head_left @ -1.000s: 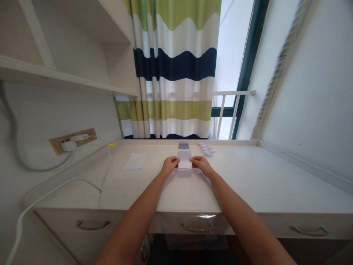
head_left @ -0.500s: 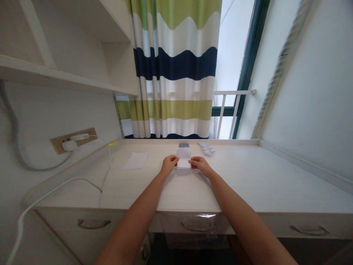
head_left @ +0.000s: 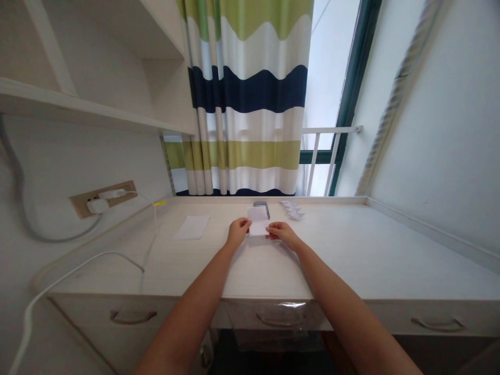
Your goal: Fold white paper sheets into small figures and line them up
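Between my two hands is a small sheet of white paper [head_left: 258, 223], creased across so that its far part tilts up. My left hand [head_left: 238, 232] pinches the left edge. On the opposite edge, my right hand [head_left: 282, 232] grips near the lower corner. Just behind the paper sits a grey rectangular object [head_left: 261, 203], partly covered by it, too small to identify. Several folded white paper pieces [head_left: 291, 210] lie in a row to its right. A flat stack or sheet of white paper [head_left: 191, 227] rests on the desk to the left.
The white desk [head_left: 351, 255] has drawers along its front. A white cable [head_left: 97, 256] crosses the left side from a wall socket with plugs [head_left: 102, 200]. A shelf [head_left: 97, 114] overhangs the left, and a striped curtain [head_left: 261, 125] hangs behind.
Both hands have shifted the paper slightly left and away from me, and it is a little turned. More of the grey object's right side shows now.
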Motion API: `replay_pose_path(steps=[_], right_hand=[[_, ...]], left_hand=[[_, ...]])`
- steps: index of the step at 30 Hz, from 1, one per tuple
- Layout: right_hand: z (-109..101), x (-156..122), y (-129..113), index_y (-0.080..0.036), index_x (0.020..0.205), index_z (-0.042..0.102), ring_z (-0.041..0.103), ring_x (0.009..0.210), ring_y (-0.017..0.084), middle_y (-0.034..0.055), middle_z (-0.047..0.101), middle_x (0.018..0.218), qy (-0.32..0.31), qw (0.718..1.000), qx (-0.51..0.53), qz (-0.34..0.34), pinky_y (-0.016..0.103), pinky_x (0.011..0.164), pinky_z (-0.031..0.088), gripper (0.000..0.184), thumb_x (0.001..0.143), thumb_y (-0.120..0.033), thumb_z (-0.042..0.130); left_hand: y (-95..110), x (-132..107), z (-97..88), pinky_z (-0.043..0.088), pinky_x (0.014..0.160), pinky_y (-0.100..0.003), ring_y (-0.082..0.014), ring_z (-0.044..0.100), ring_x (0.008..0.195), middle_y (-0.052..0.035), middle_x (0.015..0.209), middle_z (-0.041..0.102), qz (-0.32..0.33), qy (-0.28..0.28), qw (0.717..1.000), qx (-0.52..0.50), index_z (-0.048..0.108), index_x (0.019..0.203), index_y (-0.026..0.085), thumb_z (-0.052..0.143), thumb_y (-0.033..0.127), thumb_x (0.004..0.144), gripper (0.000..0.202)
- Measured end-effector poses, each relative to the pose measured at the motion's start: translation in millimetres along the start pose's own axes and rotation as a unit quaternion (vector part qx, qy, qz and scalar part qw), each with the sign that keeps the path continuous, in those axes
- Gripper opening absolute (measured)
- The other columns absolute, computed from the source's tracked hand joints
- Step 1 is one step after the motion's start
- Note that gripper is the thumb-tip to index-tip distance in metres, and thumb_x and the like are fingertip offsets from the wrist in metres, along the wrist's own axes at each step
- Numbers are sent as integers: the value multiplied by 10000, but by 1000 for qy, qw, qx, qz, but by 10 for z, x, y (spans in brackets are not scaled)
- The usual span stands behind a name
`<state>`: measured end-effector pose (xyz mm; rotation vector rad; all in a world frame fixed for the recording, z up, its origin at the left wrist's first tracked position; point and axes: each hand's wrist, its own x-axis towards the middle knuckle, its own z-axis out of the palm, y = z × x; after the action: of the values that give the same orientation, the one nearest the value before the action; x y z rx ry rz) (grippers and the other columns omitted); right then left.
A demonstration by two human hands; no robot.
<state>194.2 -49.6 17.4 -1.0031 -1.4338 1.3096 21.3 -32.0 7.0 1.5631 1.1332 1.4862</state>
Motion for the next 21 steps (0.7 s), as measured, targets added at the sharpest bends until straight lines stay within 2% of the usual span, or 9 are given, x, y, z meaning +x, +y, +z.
replay_pose_path(steps=[10,17,21], right_hand=[[-4,32,27,-144,642,545,540,448,85,-7,589,499,16,1000,3,-21,204,488,430,192,552,-250,676],[-4,31,23,-149,672,533,525,443,81,-9,591,507,8,1000,13,-27,222,510,437,228,543,-266,680],[-16,19,24,-150,662,561,532,506,87,-4,588,570,3,999,-14,-35,217,511,425,211,582,-328,642]], left_hand=[[22,-1,-13,386,484,-209,-94,480,476,16,529,531,15,21,1000,4,567,642,145,540,309,634,166],[-4,27,-31,384,479,-200,-84,468,469,21,517,517,25,39,999,3,560,637,136,541,323,630,189],[15,9,-17,384,470,-199,-85,471,473,18,532,522,14,24,999,-20,553,628,134,552,317,613,184]])
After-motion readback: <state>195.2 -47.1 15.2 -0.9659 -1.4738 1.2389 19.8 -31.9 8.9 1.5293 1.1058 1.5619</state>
